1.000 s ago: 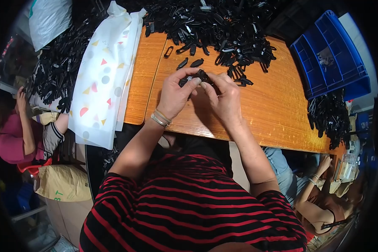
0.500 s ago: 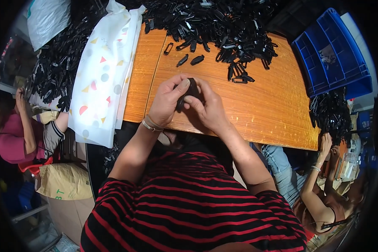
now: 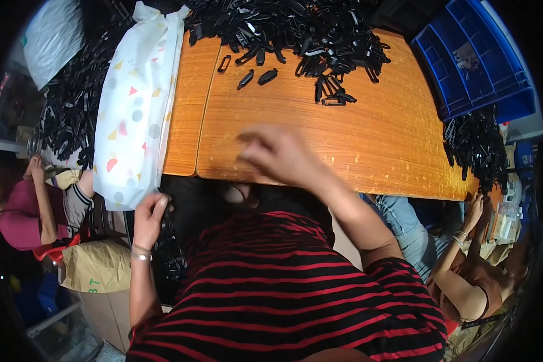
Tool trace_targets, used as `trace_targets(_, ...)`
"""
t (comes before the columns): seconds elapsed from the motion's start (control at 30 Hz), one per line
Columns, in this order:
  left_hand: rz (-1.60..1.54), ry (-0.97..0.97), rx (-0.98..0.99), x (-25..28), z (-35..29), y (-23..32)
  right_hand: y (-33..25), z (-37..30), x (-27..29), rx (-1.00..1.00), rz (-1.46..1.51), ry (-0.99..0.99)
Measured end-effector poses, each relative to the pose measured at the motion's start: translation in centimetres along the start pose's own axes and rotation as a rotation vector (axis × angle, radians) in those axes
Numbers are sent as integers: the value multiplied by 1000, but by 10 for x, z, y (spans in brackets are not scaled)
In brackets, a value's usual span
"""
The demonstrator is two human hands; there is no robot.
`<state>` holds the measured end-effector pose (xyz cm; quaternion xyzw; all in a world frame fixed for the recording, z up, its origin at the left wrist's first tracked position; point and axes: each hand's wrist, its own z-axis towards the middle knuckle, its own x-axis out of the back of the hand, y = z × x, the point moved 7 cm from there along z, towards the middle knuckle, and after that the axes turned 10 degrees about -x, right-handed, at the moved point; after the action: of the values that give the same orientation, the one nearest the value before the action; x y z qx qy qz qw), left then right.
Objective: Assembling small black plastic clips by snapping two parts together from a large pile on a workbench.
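Out to the left, my left hand (image 3: 149, 218) hangs by the lower corner of a white patterned plastic bag (image 3: 123, 120), beside a heap of black parts (image 3: 174, 256) below the table. Its thumb stands apart from the fingers and no part shows in it; the far side of the fingers is hidden. Over the near part of the wooden table (image 3: 344, 145), my right hand (image 3: 280, 158) is smeared by motion, so whether its fingers hold anything cannot be made out. Beyond it lie two loose black plastic clip-like pieces (image 3: 267, 76) and a black open frame (image 3: 224, 64).
A large pile of black plastic parts (image 3: 295, 36) covers the table's far side. At the right rear leans a blue compartmented bin (image 3: 476, 66), with more black parts (image 3: 476, 148) below it. Co-workers sit left (image 3: 27, 211) and right (image 3: 464, 271). A brown sack (image 3: 96, 268) stands left.
My hands have parted from the dark piece they held together. The left has swung down and left past the table edge; the right stays over the table, blurred. The view has shifted slightly.
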<state>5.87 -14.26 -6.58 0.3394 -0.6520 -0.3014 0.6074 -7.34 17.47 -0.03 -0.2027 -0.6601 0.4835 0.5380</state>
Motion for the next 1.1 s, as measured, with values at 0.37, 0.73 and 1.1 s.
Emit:
trace_targets(0.37,-112,-361,-201,-78,69,156,63,37,114,-1,-865,274)
trace_targets(0.73,683,131,-766,-157,247,222,44,33,71,110,-787,115)
trace_targets(1.1,507,45,-785,-163,221,225,51,12,80,35,-641,146)
